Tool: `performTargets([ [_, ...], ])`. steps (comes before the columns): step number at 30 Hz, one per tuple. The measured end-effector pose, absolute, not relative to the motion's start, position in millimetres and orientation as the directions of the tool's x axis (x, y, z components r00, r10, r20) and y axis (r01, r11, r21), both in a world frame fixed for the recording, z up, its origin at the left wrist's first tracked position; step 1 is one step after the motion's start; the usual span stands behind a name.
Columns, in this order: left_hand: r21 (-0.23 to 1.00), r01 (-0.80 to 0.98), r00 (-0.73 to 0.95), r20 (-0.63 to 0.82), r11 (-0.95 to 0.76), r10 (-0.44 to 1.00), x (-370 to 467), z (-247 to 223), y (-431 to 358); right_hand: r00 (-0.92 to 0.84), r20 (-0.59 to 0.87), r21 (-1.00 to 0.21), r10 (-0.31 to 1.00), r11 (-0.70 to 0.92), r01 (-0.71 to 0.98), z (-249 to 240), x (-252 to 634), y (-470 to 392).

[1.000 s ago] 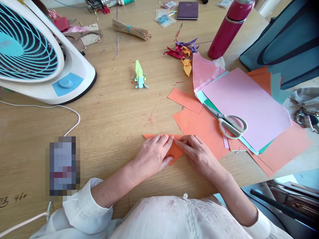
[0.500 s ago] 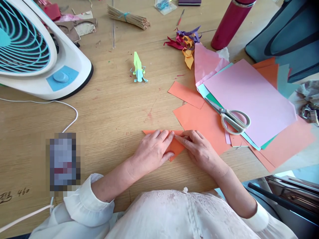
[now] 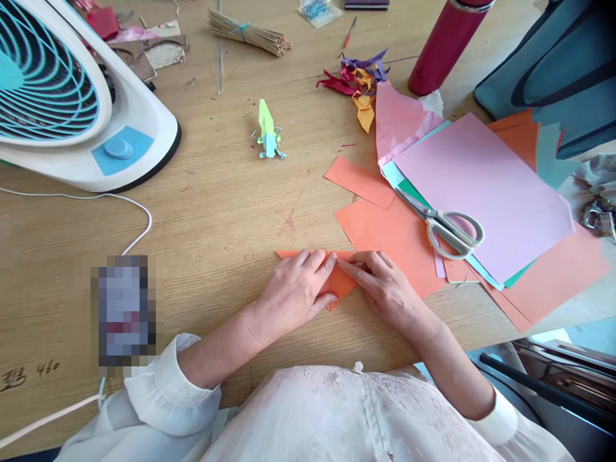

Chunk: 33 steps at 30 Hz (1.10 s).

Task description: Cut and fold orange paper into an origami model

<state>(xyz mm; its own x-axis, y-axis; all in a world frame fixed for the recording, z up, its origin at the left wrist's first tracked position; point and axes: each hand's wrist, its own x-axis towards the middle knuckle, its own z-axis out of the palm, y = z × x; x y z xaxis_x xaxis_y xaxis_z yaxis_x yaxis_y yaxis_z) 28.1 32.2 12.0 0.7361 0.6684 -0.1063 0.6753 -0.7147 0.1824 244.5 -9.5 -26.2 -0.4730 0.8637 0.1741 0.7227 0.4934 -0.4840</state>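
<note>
Orange folded paper (image 3: 343, 284), one piece, lies on the near middle of the wooden surface (image 3: 216, 212), under both hands. The left hand (image 3: 294, 292) is laid flat across it, fingers close together, thumb slightly apart. The right hand (image 3: 385, 289) is half curled, index finger touching the paper's far edge; whether it pinches, I cannot tell. To the right is one pair of scissors (image 3: 445, 228); farther off, one green-and-blue paper figure (image 3: 267, 131) and one red bottle (image 3: 447, 48).
</note>
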Motion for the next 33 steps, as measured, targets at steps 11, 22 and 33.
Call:
performTargets([
  [11, 0.187, 0.679, 0.731, -0.083, -0.710, 0.678, 26.0, 8.2, 32.0, -0.510, 0.140, -0.420, 0.849, 0.517, 0.746, -25.1, 243.7, -9.4],
  [22, 0.208, 0.687, 0.721, -0.080, -0.696, 0.688, 25.7, 5.5, 31.7, -0.533, 0.096, -0.368, 0.841, 0.527, 0.766, -20.1, 241.8, -6.9],
  [33, 0.207, 0.687, 0.721, -0.081, -0.696, 0.688, 24.6, 4.7, 31.2, -0.536, 0.081, -0.368, 0.840, 0.526, 0.767, -22.1, 244.3, -8.6],
])
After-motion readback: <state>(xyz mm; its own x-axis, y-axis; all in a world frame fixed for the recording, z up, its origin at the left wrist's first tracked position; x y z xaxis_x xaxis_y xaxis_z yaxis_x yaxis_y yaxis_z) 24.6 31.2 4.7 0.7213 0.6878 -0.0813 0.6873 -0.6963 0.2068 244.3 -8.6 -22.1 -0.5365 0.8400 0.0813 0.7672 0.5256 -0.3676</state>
